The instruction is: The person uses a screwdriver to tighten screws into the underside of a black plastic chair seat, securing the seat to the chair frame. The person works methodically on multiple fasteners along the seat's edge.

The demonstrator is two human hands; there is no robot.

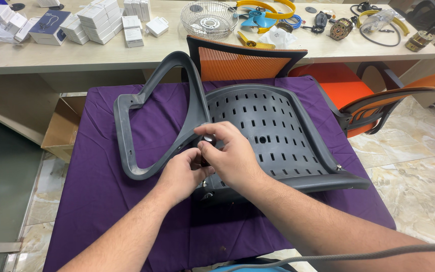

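Purple cloth [101, 201] is covering the small table where the work is going on, with a long wooden bench [127, 55] behind it carrying white boxes [96, 20], a wire fan guard [208, 19] and loose motor parts. A grey plastic chair seat [273, 131] is lying upside down on the cloth, slotted underside facing up, and a grey armrest loop [147, 126] is leaning against its left edge. The left hand [182, 174] and the right hand [230, 153] are meeting at that joint; the right grip is closing around a small dark knob [208, 138] that looks like a tool handle or bolt head, while the left grip is curling around something beneath it that I cannot make out. Judging by the scene, the left armrest is being fastened now. The right edge is showing a screw [338, 167] but no armrest, so that side seems to remain.
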